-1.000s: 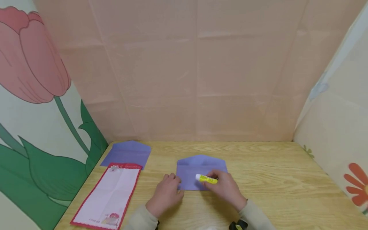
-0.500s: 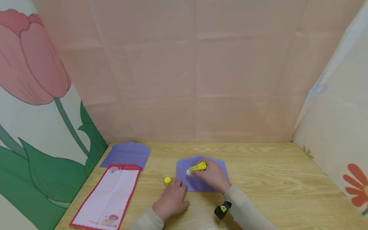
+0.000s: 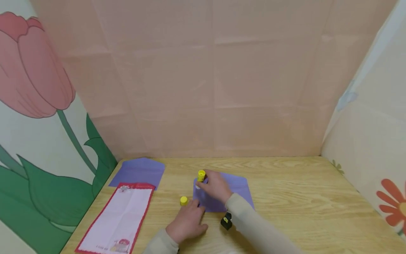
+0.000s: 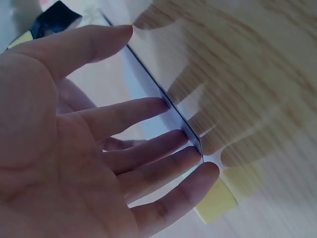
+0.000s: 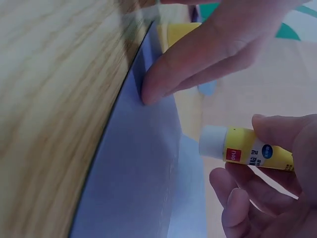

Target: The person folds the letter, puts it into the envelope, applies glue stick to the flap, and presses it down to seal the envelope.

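A purple envelope lies on the table, its flap spread out on the far side. Fingertips of my left hand rest on its near left corner, the fingers fairly straight in the left wrist view. My right hand pinches a yellow glue stick between thumb and fingers over the left end of the flap. Its white end points down at the paper. Just beyond the left fingertips, a yellow cap stands on the table.
Another purple envelope lies at the back left. In front of it is a white sheet with a red border, slightly overlapping it. A pinkish wall covering rises behind the table, with decorated panels either side.
The yellow cap has come into view on the table beside the left hand. My right hand has moved left and away, tilting the glue stick from lying sideways to nearly upright over the flap.
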